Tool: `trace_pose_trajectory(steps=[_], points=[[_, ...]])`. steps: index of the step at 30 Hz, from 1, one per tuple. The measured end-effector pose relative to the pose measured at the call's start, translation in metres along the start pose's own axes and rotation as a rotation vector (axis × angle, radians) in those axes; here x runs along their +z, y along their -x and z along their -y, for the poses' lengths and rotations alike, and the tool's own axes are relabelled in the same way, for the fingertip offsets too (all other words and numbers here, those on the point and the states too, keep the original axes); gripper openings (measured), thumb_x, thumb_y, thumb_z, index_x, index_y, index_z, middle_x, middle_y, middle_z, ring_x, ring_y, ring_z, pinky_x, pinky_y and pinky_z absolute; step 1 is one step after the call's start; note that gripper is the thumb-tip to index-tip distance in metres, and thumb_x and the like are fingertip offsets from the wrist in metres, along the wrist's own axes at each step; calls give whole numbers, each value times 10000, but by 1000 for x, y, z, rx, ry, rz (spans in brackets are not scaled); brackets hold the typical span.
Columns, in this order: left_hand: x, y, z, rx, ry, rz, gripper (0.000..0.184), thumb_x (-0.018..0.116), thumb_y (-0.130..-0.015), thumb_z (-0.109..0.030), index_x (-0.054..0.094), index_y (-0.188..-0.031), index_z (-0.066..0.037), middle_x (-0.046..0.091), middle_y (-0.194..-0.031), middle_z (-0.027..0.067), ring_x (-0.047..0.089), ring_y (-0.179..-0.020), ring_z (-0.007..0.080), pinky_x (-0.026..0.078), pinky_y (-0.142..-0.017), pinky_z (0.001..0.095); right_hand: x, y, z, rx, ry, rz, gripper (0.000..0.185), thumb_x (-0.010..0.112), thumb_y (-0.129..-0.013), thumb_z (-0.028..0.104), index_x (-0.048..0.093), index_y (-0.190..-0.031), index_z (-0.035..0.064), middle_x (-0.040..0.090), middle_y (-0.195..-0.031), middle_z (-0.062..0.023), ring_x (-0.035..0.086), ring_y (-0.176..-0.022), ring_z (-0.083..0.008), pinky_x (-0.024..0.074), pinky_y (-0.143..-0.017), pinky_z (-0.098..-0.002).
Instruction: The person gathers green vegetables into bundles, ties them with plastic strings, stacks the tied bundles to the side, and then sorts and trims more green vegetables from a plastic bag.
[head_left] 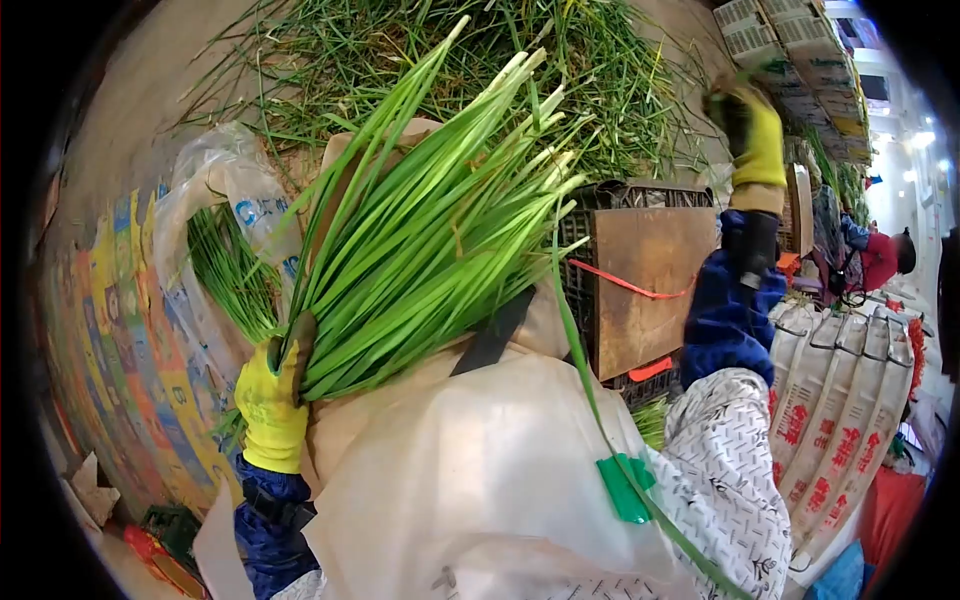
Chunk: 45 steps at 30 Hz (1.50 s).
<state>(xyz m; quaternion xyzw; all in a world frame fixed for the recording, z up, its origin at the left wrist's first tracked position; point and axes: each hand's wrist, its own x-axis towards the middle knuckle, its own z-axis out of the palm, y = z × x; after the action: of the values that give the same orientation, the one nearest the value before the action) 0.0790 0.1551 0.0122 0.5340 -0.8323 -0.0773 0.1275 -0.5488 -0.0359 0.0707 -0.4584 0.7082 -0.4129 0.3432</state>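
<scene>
My left hand [270, 385], in a yellow glove with dark fingers, is closed around the lower end of a large bunch of garlic chives [430, 230]. The pale stem ends fan out toward the upper right, above my lap. My right hand [748, 130], gloved the same way, is raised at the upper right, away from the bunch. Motion smears its dark fingers, and a blurred bit of green shows at their tips. One long green leaf [583, 370] hangs from the bunch across my translucent apron [480, 440].
A heap of loose green leaves [600, 90] covers the floor ahead. At left, a plastic bag [225, 165] holds more chives. A black crate [655, 192] with a brown board [645, 290] stands at right, near stacked boxes [800, 60]. Another person [880, 262] is at far right.
</scene>
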Motion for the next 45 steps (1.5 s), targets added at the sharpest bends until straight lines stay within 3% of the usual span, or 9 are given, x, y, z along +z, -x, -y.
trace_pose_trajectory(steps=[6, 14, 18, 22, 24, 26, 37, 42, 45], points=[[10, 6, 5, 61, -23, -114, 535, 591, -690, 35, 600, -1181, -177, 600, -1012, 173, 602, -790, 366, 486, -607, 416, 178, 107, 67, -465, 701, 280, 701, 636, -781, 600, 625, -1151, 6, 568, -1205, -208, 546, -1115, -353, 432, -969, -403], [12, 14, 9, -6, 78, -26, 610, 596, -641, 51, 574, -1220, -141, 605, -1044, 197, 606, -831, 391, 513, -668, 425, 206, 101, 55, -168, -39, 207, 171, 668, -848, 128, 699, -985, 29, 702, -886, -85, 644, -791, -152, 516, -709, -278], [12, 13, 10, -40, 106, 59, 684, 587, -634, 66, 526, -1276, -163, 594, -1082, 197, 603, -864, 397, 513, -685, 432, 130, 44, 41, -144, -184, -171, 227, 615, -891, 184, 699, -982, -7, 685, -735, -51, 544, -567, -91, 388, -480, -222], [16, 14, 9, -35, 139, 36, 769, 567, -628, 88, 459, -1344, -172, 577, -1113, 194, 596, -883, 402, 506, -700, 442, 68, 25, 12, -166, 1253, -540, 394, 627, -885, 343, 678, -970, -39, 681, -767, -117, 596, -623, -151, 456, -564, -247], [15, 14, 7, -35, 157, 26, 763, 566, -625, 90, 463, -1339, -160, 576, -1116, 196, 594, -889, 407, 505, -706, 442, 74, 62, 6, -339, 724, -176, 441, 624, -880, 389, 677, -960, -41, 677, -738, -103, 604, -639, -158, 474, -591, -278], [15, 11, 1, -52, 142, 19, 758, 585, -640, 78, 478, -1352, -159, 592, -1091, 184, 602, -874, 388, 505, -704, 421, 108, 139, 60, 252, 54, 443, 575, 623, -823, 536, 650, -1099, 31, 677, -893, -206, 643, -740, -365, 514, -737, -408], [26, 10, -3, -30, 83, -66, 623, 563, -811, -5, 440, -1407, -137, 623, -1051, 124, 622, -802, 311, 505, -647, 348, 132, 124, -13, -317, 771, 59, 232, 614, -855, 319, 687, -987, 144, 693, -897, -112, 662, -797, -272, 521, -735, -373], [27, 8, -3, -48, 140, -98, 696, 570, -693, 101, 504, -1350, -117, 630, -1067, 171, 620, -810, 352, 510, -670, 378, 79, 66, 0, 29, 1551, -209, 496, 578, -863, 499, 640, -1113, 75, 668, -1008, -128, 642, -922, -279, 498, -820, -377], [27, 11, -4, -58, 148, -60, 670, 570, -734, 58, 467, -1376, -107, 622, -1103, 178, 622, -848, 356, 511, -685, 380, 113, 114, 24, -365, 1194, 176, 604, 589, -810, 585, 657, -1078, 48, 646, -1019, -173, 617, -972, -327, 490, -824, -399]])
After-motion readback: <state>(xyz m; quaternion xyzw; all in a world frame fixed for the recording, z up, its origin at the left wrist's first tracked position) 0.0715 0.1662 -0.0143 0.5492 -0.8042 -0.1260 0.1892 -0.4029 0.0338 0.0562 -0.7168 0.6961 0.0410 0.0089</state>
